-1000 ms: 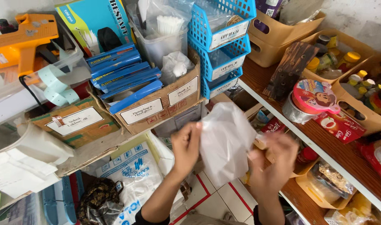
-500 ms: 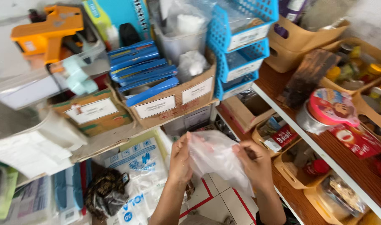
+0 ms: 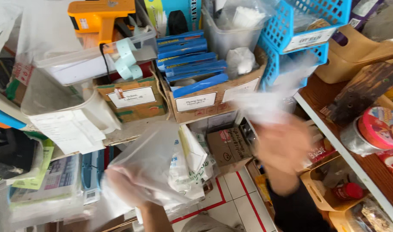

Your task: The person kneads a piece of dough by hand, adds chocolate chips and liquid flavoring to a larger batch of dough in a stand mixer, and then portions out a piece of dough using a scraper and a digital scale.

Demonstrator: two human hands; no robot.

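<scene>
A thin bag (image 3: 149, 167) is held by the left hand (image 3: 123, 189) — a firm pinch is best. The right hand (image 3: 282, 146) is blurred; its fingers cannot be told.

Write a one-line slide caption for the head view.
Left hand inside a clear plastic bag, blurred right hand raised beside it, before cluttered shelves with a cardboard box of blue packs.

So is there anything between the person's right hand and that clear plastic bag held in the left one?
Nothing visible. The left hand sits inside the clear plastic bag; the blurred right hand is apart from it, with only open air over the cluttered boxes between them.
</scene>
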